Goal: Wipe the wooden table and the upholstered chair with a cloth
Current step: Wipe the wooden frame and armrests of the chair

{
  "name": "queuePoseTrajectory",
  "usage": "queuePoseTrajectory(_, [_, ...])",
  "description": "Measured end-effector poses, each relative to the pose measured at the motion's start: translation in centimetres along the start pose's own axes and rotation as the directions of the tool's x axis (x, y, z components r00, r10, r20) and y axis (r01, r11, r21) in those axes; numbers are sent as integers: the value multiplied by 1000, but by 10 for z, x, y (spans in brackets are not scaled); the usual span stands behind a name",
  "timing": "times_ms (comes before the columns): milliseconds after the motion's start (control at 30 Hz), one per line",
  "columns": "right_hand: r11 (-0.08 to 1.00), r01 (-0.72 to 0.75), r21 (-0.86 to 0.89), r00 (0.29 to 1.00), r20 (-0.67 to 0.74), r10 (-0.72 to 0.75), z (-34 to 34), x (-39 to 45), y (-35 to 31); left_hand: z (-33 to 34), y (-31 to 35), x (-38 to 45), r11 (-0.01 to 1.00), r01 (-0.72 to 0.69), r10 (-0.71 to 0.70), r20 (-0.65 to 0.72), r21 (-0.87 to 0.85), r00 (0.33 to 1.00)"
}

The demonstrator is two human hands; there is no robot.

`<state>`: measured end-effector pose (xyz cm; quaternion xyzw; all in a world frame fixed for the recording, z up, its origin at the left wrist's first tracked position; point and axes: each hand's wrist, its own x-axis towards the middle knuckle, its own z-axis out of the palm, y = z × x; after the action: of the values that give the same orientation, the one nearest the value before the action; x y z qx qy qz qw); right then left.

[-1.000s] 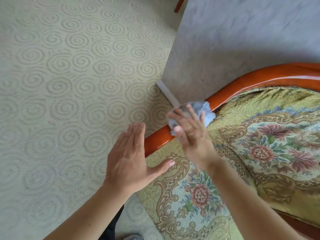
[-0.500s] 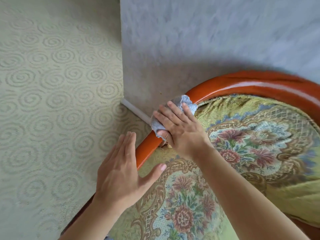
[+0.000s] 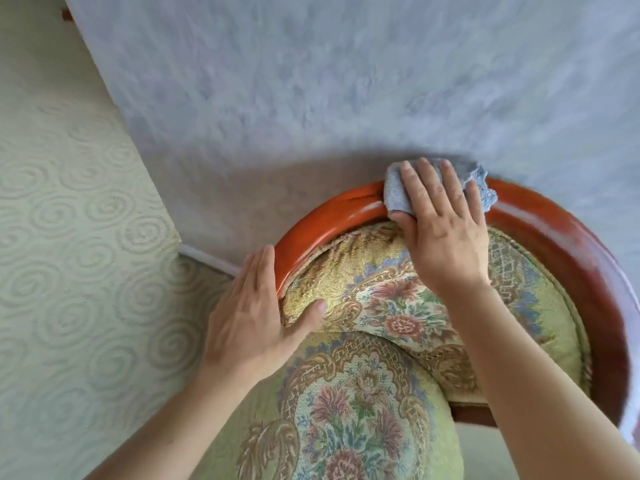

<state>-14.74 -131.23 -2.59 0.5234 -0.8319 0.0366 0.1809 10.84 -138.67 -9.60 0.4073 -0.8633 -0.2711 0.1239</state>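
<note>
Cloth on the chair's top rail, both my hands on the chair.

My right hand (image 3: 441,233) presses the blue cloth (image 3: 398,195) flat-fingered against the curved orange wooden frame (image 3: 332,220) of the upholstered chair (image 3: 391,306), at the top of its backrest beside the wall (image 3: 311,98). My left hand (image 3: 256,317) lies released, fingers straight along the frame's left side, thumb on the floral fabric.
</note>
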Motion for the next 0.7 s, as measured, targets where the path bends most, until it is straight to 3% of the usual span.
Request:
queuePoseTrajectory(333, [952, -305, -39, 951, -72, 302, -19, -47, 78, -12, 49, 41, 960, -279, 279, 23, 4, 960])
queuePoseTrajectory(433, [910, -415, -6, 907, -88, 413, -25, -67, 99, -3, 77, 51, 915, -402, 402, 46, -25, 914])
queuePoseTrajectory(533, [817, -574, 51, 814, -71, 577, -29, -92, 118, 12, 109, 61, 866, -499, 500, 83, -33, 862])
queuePoseTrajectory(700, [758, -651, 39, 755, -71, 652, -29, -135, 136, 42, 161, 75, 750, -661, 651, 142, 33, 746])
